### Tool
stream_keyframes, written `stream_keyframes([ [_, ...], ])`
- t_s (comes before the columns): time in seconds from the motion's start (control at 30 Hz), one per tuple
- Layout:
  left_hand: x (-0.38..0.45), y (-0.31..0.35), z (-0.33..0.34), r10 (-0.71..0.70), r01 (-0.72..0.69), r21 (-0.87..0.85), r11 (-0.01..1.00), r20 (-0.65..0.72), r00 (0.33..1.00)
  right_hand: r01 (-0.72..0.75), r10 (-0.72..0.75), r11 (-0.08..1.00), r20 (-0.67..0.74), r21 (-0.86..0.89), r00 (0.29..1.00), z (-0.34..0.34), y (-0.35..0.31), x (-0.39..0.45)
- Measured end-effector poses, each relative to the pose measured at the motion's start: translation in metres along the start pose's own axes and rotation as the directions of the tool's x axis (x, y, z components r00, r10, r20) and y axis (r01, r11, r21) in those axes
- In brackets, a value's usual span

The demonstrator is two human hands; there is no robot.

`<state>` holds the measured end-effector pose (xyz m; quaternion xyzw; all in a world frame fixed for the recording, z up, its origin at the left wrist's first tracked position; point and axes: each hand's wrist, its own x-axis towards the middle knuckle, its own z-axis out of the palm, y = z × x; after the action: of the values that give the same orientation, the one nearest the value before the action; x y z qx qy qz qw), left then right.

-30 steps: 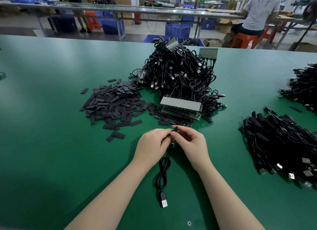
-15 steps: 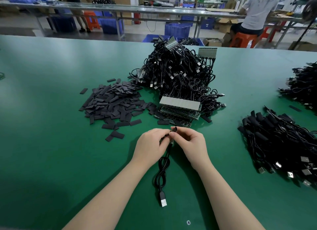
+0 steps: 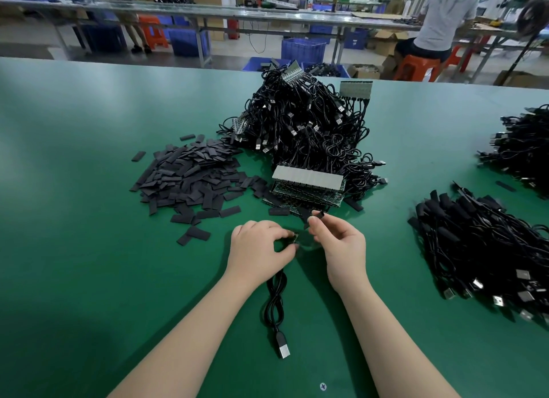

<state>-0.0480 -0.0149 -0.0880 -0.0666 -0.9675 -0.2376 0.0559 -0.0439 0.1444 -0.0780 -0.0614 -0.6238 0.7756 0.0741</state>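
One small board on the cable end is pinched by the left hand, so the right hand, pinching a black sleeve, can probably slide it over.

A factory assembly floor: long green workbenches, heaped USB cables, blue crates.

Your black USB cable lies looped on the green table, silver plug nearest you; a flat black sleeve is held tilted just beyond its far end.
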Motion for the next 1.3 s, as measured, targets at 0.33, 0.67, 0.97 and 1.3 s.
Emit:
stream_keyframes([
  [0.33, -0.008, 0.000, -0.001, 0.021, -0.077, -0.324, 0.943, -0.174, 0.985, 0.020, -0.020, 1.000, -0.002, -0.022, 1.000, 0.000, 0.001, 0.000],
  [0.67, -0.010, 0.002, -0.006, 0.005, -0.114, -0.534, 0.837, -0.202, 0.979, 0.008, -0.008, 1.000, 0.020, -0.009, 1.000, 0.001, 0.002, 0.002],
  [0.97, -0.011, 0.003, -0.008, -0.031, -0.080, -0.592, 0.802, -0.175, 0.984, 0.027, -0.024, 0.998, 0.043, -0.065, 0.999, 0.001, 0.003, 0.001],
  [1.3, -0.011, 0.004, -0.009, -0.028, -0.103, -0.619, 0.779, -0.198, 0.980, 0.026, -0.026, 1.000, 0.005, -0.002, 1.000, 0.000, 0.004, 0.004],
])
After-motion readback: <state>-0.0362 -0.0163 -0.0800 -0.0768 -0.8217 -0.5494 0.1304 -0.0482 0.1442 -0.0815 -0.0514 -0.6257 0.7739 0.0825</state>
